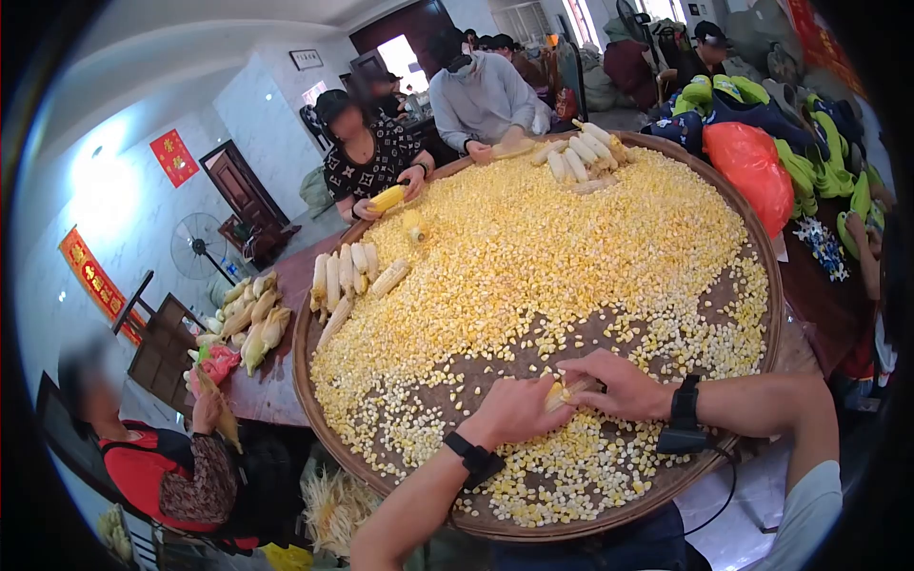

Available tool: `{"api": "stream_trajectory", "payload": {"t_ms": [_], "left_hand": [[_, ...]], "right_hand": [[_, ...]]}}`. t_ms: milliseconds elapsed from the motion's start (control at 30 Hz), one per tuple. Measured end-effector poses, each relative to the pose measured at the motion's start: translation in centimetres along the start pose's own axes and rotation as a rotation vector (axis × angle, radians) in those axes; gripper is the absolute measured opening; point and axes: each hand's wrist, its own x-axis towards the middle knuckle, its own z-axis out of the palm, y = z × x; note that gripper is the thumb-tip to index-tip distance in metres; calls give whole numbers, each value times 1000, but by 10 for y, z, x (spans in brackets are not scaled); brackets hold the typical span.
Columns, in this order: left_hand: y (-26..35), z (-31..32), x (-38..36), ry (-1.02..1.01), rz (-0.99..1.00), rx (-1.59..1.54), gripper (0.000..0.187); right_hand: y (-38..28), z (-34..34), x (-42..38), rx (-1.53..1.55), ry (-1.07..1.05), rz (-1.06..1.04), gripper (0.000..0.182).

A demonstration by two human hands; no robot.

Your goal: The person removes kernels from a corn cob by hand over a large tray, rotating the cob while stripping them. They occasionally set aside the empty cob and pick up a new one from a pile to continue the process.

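Both my hands meet over the near part of a big round tray (776, 314) spread with loose corn kernels (533, 257). A mostly stripped corn cob (558, 397), with some yellow kernels on it, lies between them. My left hand (517, 412) is closed around the cob from the left. From the right, my right hand (617, 383) grips the same cob, its thumb and fingers bent over it. My fingers hide much of the cob. Whitish and yellow kernels lie scattered beneath both hands.
Bare cobs are piled at the tray's left (345, 271) and far side (586, 152). Unshelled corn ears (249, 319) lie on the table at left. A red plastic bag (752, 171) and green-and-navy items (809, 143) sit at right. Several people work around the tray, one holding a yellow ear (387, 198).
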Motion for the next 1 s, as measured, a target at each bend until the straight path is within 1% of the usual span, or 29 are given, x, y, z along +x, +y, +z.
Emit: {"api": "stream_trajectory", "payload": {"t_ms": [100,333,433,567,600,867,1000], "left_hand": [[2,-1,0,-19,-8,1,63],[4,-6,0,-64,-26,49,63],[5,-4,-1,-22,-29,18,64],[5,-5,1,-43,-48,39,66],[8,-7,-1,28,-26,24,64],[6,-7,-1,66,22,6,59],[3,-3,0,60,15,-11,60]], "right_hand": [[1,0,0,-32,21,-27,64],[0,-1,0,23,-7,5,65],[-2,0,1,41,-12,13,63],[-1,-1,0,52,-6,16,64],[0,0,0,54,-1,14,64],[-3,-2,2,166,-7,83,65],[1,1,2,164,20,48,64]]}}
